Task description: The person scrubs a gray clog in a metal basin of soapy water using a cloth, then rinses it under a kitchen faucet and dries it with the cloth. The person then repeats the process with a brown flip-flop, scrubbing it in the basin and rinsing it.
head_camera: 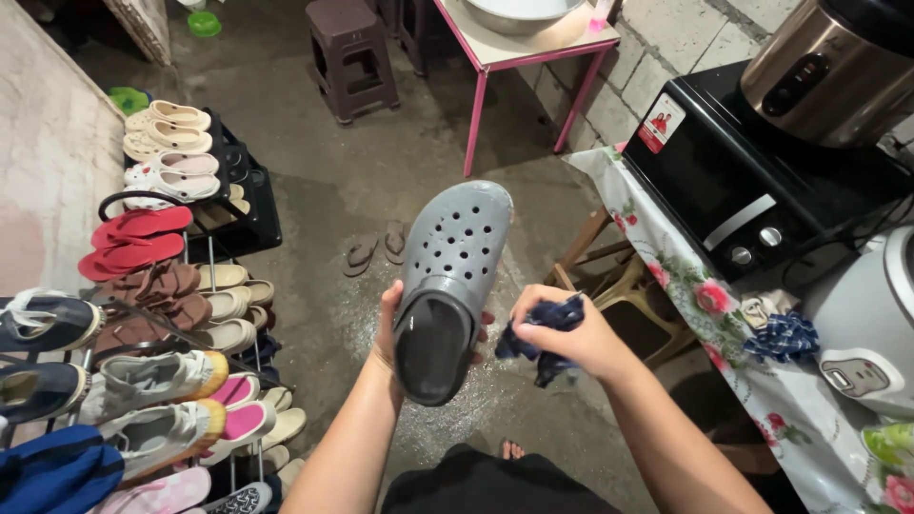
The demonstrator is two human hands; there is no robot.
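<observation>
Clog (447, 286) toe-up, heel toward wearer.

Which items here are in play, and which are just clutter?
In play:
left hand holding grey clog
right hand gripping dark blue cloth

Lying about:
shoe rack full of footwear
brown flip-flops on the floor
black microwave
plastic stool
pink-legged table
</observation>
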